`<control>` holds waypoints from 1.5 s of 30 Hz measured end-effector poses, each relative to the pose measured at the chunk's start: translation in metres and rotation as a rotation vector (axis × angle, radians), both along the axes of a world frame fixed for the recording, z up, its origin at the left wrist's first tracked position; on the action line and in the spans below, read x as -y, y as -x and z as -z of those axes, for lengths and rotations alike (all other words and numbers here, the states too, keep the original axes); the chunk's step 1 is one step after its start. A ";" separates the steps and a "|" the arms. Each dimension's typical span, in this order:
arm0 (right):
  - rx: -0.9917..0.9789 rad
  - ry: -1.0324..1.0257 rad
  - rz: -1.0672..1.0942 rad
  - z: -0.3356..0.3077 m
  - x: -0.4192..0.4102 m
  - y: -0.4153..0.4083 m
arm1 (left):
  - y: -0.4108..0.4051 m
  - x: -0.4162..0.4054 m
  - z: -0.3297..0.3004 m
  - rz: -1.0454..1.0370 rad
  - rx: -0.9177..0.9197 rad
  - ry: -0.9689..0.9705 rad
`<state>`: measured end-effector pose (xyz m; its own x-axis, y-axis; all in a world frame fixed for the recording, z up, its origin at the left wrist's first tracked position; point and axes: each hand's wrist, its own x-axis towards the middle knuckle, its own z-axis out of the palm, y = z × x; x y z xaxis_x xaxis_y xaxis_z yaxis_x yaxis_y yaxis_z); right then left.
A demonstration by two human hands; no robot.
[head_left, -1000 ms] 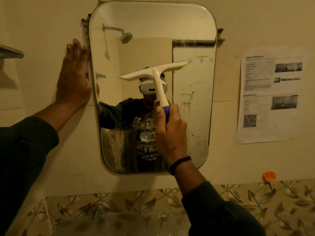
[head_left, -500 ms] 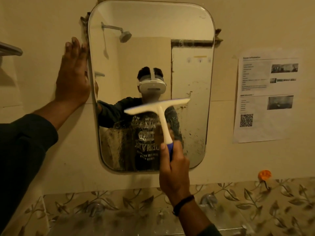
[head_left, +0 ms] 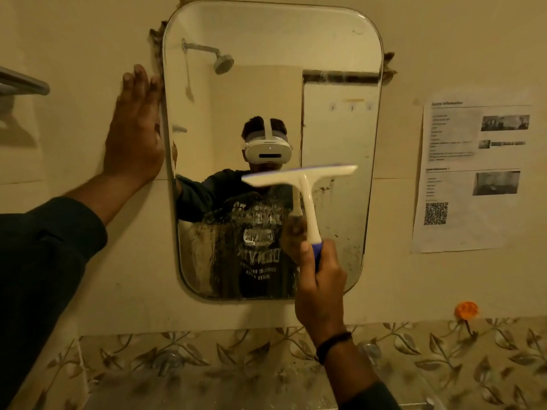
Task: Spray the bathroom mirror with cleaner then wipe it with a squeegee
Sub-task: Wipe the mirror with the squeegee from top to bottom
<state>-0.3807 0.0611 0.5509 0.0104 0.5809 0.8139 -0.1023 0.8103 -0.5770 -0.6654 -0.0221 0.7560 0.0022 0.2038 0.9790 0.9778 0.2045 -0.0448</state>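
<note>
A rounded rectangular mirror [head_left: 266, 69] hangs on the beige wall. Its lower part is streaked and spotted, while the upper part looks clear. My right hand [head_left: 321, 288] is closed on the blue grip of a white squeegee [head_left: 305, 184], whose blade lies across the mirror's right half at mid height, tilted up to the right. My left hand [head_left: 134, 134] rests flat, fingers up, on the wall against the mirror's left edge. No spray bottle is in view.
A printed sheet with a QR code [head_left: 470, 176] is stuck to the wall on the right. An orange hook [head_left: 466, 309] sits below it. A metal rail [head_left: 23, 82] juts out at far left. A leaf-patterned tile band [head_left: 207, 350] and a glass shelf run under the mirror.
The squeegee has been drawn down the mirror from head height to chest height, and my right hand has dropped with it. My left hand stayed pressed beside the mirror.
</note>
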 end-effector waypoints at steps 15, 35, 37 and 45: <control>-0.067 -0.068 0.033 -0.088 -0.011 -0.011 | 0.004 -0.001 0.001 -0.001 -0.005 -0.005; -0.055 -0.045 0.036 -0.092 -0.007 -0.020 | 0.003 -0.002 0.002 -0.015 -0.003 -0.011; -0.057 -0.030 0.010 -0.091 -0.007 -0.013 | 0.003 -0.002 0.001 -0.011 -0.002 -0.012; 0.015 0.036 -0.002 0.028 0.020 0.009 | 0.002 -0.003 0.002 -0.023 -0.011 -0.022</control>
